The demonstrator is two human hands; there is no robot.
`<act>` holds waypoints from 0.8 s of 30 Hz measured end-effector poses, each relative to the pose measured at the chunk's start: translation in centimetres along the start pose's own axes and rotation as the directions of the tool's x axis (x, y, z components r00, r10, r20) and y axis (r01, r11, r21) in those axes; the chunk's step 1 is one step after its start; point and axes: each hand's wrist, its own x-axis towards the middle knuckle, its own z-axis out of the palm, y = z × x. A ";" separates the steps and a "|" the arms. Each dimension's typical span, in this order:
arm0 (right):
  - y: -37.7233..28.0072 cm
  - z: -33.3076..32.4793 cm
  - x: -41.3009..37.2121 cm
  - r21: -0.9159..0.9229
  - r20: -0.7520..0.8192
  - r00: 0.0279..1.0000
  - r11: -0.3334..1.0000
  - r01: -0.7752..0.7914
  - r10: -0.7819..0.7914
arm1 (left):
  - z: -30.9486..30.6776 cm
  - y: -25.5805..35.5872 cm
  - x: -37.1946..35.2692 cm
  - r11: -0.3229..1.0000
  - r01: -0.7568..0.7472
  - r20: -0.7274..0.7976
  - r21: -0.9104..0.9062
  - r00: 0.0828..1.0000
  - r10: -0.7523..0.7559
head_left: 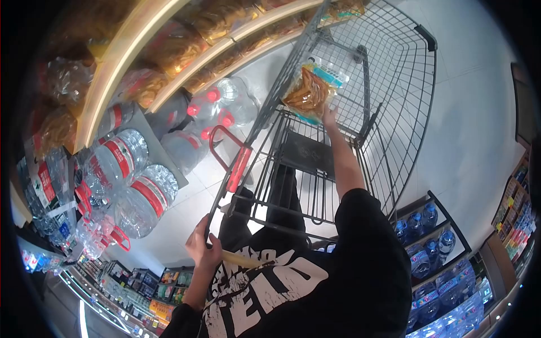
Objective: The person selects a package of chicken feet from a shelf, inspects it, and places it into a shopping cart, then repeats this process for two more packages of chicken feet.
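My right hand (329, 116) is closed on the lower right edge of a clear plastic bag of brown baked food (309, 93) with a blue label. The bag is held inside the wire basket of a shopping cart (394, 79), and some of my fingers are hidden behind it. At the near left corner of the cart, my left hand (204, 245) is wrapped around the cart handle (242, 259), close to the dark side frame. A red plastic loop (239, 169) is fixed on the cart's left side, ahead of that hand.
To the left, wooden shelves (186, 59) hold several bagged foods. Below them stand large water bottles (147, 197) with red labels, and more bottles with red caps (225, 107) on the floor. At the lower right is a rack of blue-capped bottles (431, 250).
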 end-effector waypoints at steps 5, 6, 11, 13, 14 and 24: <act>2.3 -1.3 -3.0 -0.193 0.040 0.999 0.981 0.034 -0.026 | 0.1 -0.3 0.1 0.999 -0.022 -0.047 -0.024 0.999 0.021; 4.1 -0.4 -1.9 -0.220 -0.056 0.994 0.972 0.079 -0.094 | 0.1 -0.3 0.3 0.999 -0.041 -0.078 -0.028 0.996 0.039; -7.9 1.2 -9.6 -0.329 -0.045 0.957 0.909 0.257 -0.287 | -0.5 0.1 1.1 0.982 -0.163 -0.211 -0.094 0.967 0.141; -11.3 2.2 -11.9 -0.294 0.044 0.942 0.897 0.331 -0.333 | -0.3 -0.5 1.1 0.978 -0.200 -0.242 -0.065 0.954 0.179; -12.5 3.2 -12.5 -0.260 0.054 0.905 0.869 0.420 -0.422 | -0.2 -0.8 1.1 0.972 -0.225 -0.265 -0.066 0.943 0.200; -28.0 9.4 -35.6 -0.181 0.363 0.461 0.423 0.888 -0.810 | -1.9 -3.8 1.6 0.756 -0.420 -0.351 -0.501 0.898 0.266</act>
